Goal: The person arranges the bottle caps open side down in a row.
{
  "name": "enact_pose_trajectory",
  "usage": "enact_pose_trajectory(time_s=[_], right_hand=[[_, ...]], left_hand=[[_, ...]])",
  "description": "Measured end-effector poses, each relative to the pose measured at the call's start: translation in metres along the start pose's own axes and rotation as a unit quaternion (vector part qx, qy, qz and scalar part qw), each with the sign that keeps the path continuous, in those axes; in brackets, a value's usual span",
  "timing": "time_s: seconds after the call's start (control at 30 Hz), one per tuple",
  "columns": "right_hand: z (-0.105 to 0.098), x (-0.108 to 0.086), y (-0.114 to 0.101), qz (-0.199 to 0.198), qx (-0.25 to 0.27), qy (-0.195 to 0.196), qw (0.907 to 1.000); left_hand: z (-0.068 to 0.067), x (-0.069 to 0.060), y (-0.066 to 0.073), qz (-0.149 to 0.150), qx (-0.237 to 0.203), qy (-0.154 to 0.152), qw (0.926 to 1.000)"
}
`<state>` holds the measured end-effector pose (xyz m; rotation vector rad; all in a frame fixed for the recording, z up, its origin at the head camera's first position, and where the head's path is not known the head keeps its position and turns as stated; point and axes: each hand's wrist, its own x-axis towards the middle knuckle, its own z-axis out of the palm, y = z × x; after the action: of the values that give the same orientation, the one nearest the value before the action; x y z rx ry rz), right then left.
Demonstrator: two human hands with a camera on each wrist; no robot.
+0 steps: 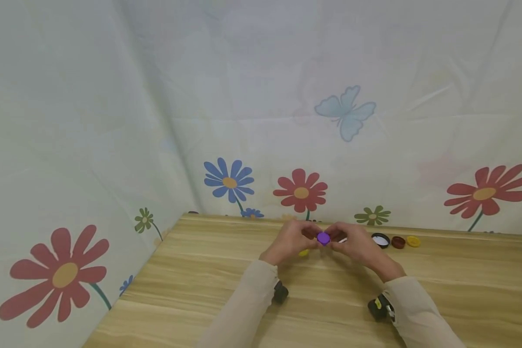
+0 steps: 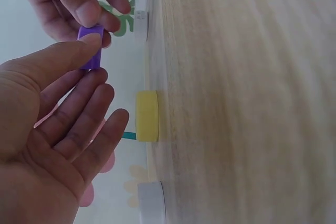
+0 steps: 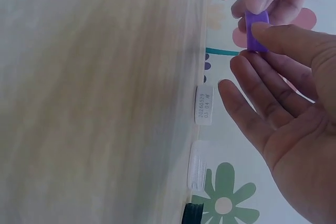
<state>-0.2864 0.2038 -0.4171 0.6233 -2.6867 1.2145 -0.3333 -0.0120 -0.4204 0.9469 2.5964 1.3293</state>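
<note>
Pinching a purple bottle cap (image 1: pixel 324 238) from opposite sides, the left hand (image 1: pixel 292 239) and right hand (image 1: pixel 358 244) hold it up between them, off the wooden table (image 1: pixel 191 299); thumbs and nearest fingers press on it while the outer fingers reach loosely away. The work looks part-way along: other caps already sit on the wood in a loose row, but the purple one is not set down. The row has a white cap (image 2: pixel 152 203), a yellow cap (image 2: pixel 147 116), a white date-stamped cap (image 3: pixel 204 105), a clear ridged cap (image 3: pixel 198 166), a black cap (image 1: pixel 380 240), a brown-red cap (image 1: pixel 398 242) and a second yellow cap (image 1: pixel 413 241). Whether anything beyond the purple cap is left to handle, I cannot tell.

The row lies near the table's back edge, just before the flowered backdrop cloth (image 1: pixel 261 96), so there is little room behind it. Wider room lies to the front, between the forearms, and toward the left edge. The brown-red cap sits close between its neighbours, making that end the tightest spot.
</note>
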Motion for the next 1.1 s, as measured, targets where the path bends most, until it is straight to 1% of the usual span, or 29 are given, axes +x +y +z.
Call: enact_pose_trajectory(time_s=[0.3, 0.5, 0.6, 0.9, 1.1], right_hand=[[0.0022, 0.0007, 0.0017, 0.006, -0.001, -0.006, 1.0], [0.0055, 0.0003, 0.001, 0.019, 0.003, -0.019, 0.9996], [0.007, 0.0002, 0.0009, 0.029, -0.002, -0.023, 0.9993], [0.008, -0.0009, -0.0029, 0.027, -0.028, -0.02, 0.999], [0.0092, -0.0013, -0.0056, 0.043, -0.054, -0.021, 0.9974]], left_hand=[[0.0003, 0.0001, 0.0004, 0.0, -0.006, -0.012, 0.9999], [0.0009, 0.0003, -0.001, 0.004, 0.0, -0.028, 0.9996], [0.0015, 0.0006, -0.0018, 0.002, 0.01, -0.034, 0.9994], [0.0048, 0.003, -0.0027, -0.004, 0.044, -0.038, 0.9983], [0.0066, 0.0036, -0.0027, -0.007, 0.069, -0.041, 0.9968]])
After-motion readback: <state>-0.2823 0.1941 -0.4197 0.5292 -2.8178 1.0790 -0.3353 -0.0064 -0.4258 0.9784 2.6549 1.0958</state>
